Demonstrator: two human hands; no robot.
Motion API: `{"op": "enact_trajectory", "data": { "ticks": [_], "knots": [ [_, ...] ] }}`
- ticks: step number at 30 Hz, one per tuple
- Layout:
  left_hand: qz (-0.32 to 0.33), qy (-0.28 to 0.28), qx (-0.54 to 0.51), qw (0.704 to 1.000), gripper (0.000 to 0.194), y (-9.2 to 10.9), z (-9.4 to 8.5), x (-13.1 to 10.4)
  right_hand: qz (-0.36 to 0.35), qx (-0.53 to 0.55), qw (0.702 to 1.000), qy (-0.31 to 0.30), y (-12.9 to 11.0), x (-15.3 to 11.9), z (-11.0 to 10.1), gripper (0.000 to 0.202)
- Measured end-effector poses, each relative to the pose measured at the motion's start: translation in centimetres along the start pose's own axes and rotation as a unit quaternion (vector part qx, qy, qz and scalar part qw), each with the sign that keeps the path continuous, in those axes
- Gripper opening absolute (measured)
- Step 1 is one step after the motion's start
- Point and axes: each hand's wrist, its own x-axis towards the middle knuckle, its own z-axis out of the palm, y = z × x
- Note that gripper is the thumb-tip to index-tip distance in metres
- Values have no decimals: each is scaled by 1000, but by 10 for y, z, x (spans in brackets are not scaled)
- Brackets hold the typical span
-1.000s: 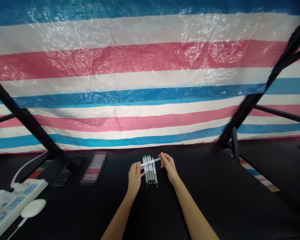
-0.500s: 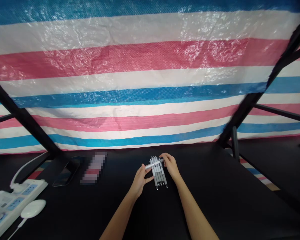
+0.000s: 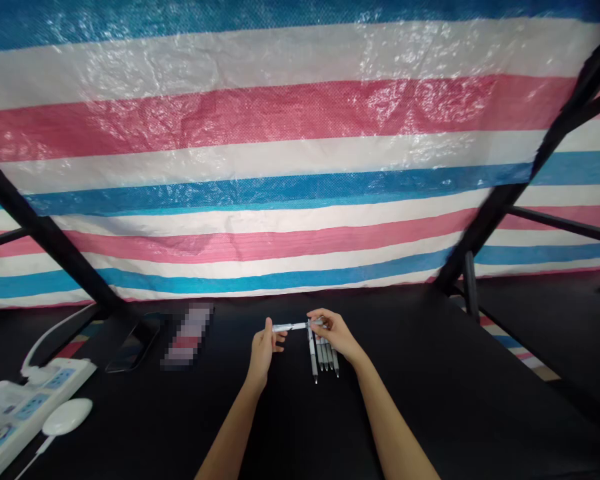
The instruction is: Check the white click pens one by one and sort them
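Note:
A white pen point(image 3: 296, 327) is held level above the black table, near its middle. My left hand point(image 3: 264, 348) pinches the left end of this pen between thumb and fingers. At its right end, my right hand point(image 3: 334, 331) is closed on the grey part. Several white and grey pens point(image 3: 325, 357) lie side by side under and beside my right hand, tips toward me. The leftmost pen point(image 3: 313, 357) lies slightly apart from the others. My right fingers hide the upper ends of most of them.
A dark phone point(image 3: 134, 343) and a pixelated object point(image 3: 188, 337) lie on the black table point(image 3: 290, 427) to the left. Nearer left are a white power strip point(image 3: 35, 413) and a white round charger point(image 3: 67, 417). Black frame bars stand before a striped sheet point(image 3: 280, 200).
My left hand has moved left with its end of the pen, which is now nearly level. My right hand has shifted slightly left over the row, and the leftmost pen has turned more upright.

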Motion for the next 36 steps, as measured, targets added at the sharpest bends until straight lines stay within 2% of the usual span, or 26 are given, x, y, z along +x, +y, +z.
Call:
{"op": "enact_trajectory", "data": {
  "ticks": [3,7,10,15,24,33,36],
  "knots": [
    [56,43,58,996,60,3,-12,6,-4,4,1000,-5,2,1,8,34],
    [85,9,6,996,42,7,-17,6,-14,35,999,36,4,4,9,34],
    [91,-16,-24,995,36,8,-17,4,-7,60,997,57,2,4,7,35],
    [125,13,-14,992,25,11,-19,5,-5,89,994,57,1,3,11,32],
    [163,4,-3,987,32,13,-17,3,-7,108,992,65,7,5,15,30],
    [192,3,81,978,31,10,-17,-1,-2,119,991,54,4,3,12,28],
    [185,20,111,976,36,8,-18,0,-17,111,993,46,5,3,11,25]
  ]
}}
